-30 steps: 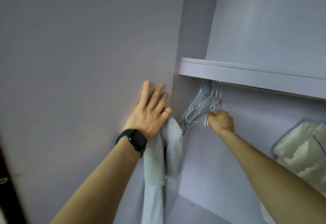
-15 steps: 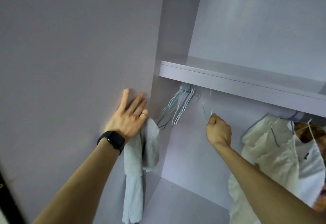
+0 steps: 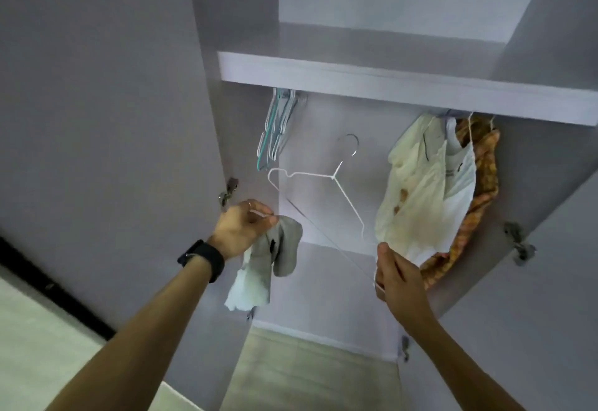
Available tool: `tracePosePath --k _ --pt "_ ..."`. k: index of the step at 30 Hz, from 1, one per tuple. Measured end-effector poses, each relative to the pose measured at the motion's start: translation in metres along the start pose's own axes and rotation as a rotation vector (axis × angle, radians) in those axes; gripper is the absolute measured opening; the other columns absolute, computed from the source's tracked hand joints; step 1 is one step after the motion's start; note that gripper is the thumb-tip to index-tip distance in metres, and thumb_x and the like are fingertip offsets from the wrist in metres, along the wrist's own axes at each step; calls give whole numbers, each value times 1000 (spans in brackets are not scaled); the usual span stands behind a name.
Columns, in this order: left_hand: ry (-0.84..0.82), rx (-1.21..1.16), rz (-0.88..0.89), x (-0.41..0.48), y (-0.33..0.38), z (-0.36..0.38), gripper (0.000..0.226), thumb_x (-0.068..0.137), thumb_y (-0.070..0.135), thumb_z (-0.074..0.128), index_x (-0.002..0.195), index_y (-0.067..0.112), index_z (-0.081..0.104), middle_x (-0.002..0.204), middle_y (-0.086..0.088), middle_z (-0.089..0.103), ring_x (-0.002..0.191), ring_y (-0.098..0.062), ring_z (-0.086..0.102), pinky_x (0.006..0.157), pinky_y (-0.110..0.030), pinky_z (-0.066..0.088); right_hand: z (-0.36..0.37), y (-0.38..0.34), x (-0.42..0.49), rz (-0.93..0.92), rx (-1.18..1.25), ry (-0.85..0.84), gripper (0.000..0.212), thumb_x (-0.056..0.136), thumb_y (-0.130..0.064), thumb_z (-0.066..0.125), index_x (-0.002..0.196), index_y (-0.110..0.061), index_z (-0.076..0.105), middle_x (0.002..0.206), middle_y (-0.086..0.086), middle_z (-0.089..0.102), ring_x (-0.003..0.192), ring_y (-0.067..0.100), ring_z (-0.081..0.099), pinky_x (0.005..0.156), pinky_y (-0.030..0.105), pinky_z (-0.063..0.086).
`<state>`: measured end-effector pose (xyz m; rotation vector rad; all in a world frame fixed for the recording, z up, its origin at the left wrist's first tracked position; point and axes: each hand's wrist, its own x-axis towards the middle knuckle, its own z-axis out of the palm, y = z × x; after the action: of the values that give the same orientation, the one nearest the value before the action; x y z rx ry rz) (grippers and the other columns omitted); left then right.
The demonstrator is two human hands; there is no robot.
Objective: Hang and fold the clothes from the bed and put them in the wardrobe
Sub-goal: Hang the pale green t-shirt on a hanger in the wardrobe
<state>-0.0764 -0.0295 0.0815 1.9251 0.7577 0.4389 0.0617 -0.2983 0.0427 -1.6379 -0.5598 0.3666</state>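
I face the open lilac wardrobe (image 3: pixel 404 85). My left hand (image 3: pixel 241 228) grips a grey and white garment (image 3: pixel 265 268) that hangs down from it. It also touches the thin bottom wire of a white wire hanger (image 3: pixel 336 181). My right hand (image 3: pixel 396 276) pinches that hanger at its lower right corner. The hanger is off the rail, tilted in the air between my hands, hook pointing up. Several spare hangers (image 3: pixel 276 129) hang bunched at the rail's left end.
A cream garment (image 3: pixel 417 190), a white top (image 3: pixel 459 171) and an orange patterned one (image 3: pixel 482 190) hang at the right of the rail. The left door (image 3: pixel 97 103) and the right door (image 3: pixel 550 249) stand open. Wooden floor (image 3: pixel 307 375) shows below.
My right hand has pulled one white hanger off the rail and brought it down. My left hand has left the door and now holds the grey garment beside the hanger.
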Motion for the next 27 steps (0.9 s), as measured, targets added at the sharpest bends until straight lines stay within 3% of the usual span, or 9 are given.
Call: tracePosePath --k 2,5,8,12,16,19,21,24,27 --pt "-124 -160 -90 -16 -7 24 17 86 30 77 101 25 70 90 2 74 83 -13 67 69 -12 51 -10 0 -22 28 42 -47 53 105 -33 45 54 -26 32 49 -5 25 40 8 22 40 18 23" --pt "-272 -312 -182 -29 -16 49 37 86 33 73 118 15 69 109 -4 75 103 -19 69 93 -29 55 -19 11 -51 63 87 -88 55 108 -27 41 53 -30 36 48 -8 27 39 7 22 40 17 24" --pt "-368 -470 -264 -36 -18 70 42 86 33 70 119 8 67 108 -11 74 98 -23 71 86 -32 57 -32 24 -72 104 117 -119 49 104 -32 42 57 -23 37 48 -6 30 38 8 25 40 18 26" --pt "-263 -504 -387 -50 -15 106 31 89 27 72 106 3 62 90 -12 70 73 -18 69 62 -25 57 -60 41 -90 139 163 -93 44 98 -39 43 63 -13 35 49 0 29 39 10 25 41 18 26" --pt "-366 -487 -487 -59 -21 131 34 90 28 70 107 -1 71 97 -13 75 82 -20 70 65 -23 55 -83 59 -105 157 140 -106 44 98 -39 44 63 -13 37 51 2 32 41 12 29 43 21 28" --pt "-378 -392 -493 -59 -19 145 28 91 28 71 103 3 72 81 -5 73 62 -10 67 54 -19 51 -98 73 -111 164 58 -140 46 95 -43 46 64 -11 41 51 1 39 42 13 37 44 22 35" --pt "-327 -335 -483 -58 -19 150 29 89 28 73 103 2 74 69 -1 70 54 -9 62 52 -18 48 -109 85 -111 183 -41 -188 50 93 -51 46 65 -9 46 53 1 48 46 14 46 51 24 43" --pt "-286 -153 -428 -58 -20 156 21 84 34 79 93 15 80 87 0 77 83 -17 68 77 -28 54 -128 105 -108 234 -337 -288 49 88 -63 48 75 -18 61 73 -6 68 66 5 60 72 25 46" --pt "-335 -37 -366 -60 -8 165 14 81 36 81 81 22 81 87 8 77 90 -10 70 75 -20 49 -133 115 -97 269 -366 -342 44 79 -71 58 92 -30 71 99 -21 70 93 -2 64 94 32 45"
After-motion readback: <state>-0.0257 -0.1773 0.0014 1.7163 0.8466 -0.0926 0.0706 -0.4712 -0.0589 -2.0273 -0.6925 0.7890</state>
